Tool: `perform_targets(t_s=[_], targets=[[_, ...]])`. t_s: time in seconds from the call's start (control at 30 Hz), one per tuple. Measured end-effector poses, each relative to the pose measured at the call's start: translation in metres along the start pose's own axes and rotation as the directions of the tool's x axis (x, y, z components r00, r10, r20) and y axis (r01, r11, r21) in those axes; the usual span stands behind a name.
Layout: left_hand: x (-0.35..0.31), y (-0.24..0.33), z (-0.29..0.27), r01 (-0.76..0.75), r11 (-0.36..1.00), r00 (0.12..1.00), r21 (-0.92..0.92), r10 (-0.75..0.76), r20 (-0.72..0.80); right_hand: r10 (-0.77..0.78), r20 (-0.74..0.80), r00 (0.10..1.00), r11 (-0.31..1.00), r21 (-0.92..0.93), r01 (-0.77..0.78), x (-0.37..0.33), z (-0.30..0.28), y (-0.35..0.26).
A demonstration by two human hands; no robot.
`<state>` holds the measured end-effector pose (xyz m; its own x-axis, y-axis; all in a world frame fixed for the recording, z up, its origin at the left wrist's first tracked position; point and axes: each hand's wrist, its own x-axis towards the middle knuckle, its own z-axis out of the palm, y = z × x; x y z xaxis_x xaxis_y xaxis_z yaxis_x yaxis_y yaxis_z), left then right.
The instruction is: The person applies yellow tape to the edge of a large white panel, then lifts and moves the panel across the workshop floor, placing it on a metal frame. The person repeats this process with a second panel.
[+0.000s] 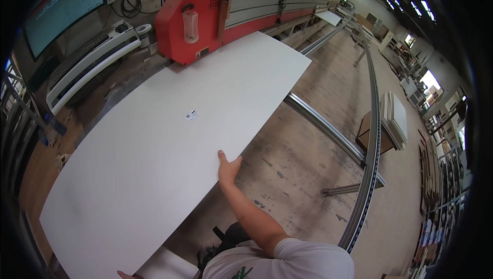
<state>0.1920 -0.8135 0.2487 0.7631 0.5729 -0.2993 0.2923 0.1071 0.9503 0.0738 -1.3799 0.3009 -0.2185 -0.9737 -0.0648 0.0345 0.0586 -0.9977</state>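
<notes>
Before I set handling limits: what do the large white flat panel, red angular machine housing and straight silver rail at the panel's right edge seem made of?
Large white flat panel: probably coated board; smooth, uniform, softly matt face, core unclear.
Red angular machine housing: likely painted metal; even colour, crisp edges.
Straight silver rail: looks like bare aluminium; grey shine, lengthwise grooves.

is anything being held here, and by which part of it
The right grip holds the white board by its long near edge, partway along. The left grip, mostly out of frame, cannot be judged.
</notes>
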Motion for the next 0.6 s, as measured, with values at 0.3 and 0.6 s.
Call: perform_targets(t_s=[0.3,0.6], targets=[[-0.089,0.0,0.104,0.093,0.981,0.967,0.168,-0.129,0.221,-0.076,0.001,0.997,0.997,-0.016,0.076,0.137,0.003,0.035],[-0.156,-0.004,0.126,0.211,0.955,0.919,0.208,-0.267,0.291,0.0,-0.108,0.994,0.95,-0.309,-0.033,0.238,0.002,0.0]])
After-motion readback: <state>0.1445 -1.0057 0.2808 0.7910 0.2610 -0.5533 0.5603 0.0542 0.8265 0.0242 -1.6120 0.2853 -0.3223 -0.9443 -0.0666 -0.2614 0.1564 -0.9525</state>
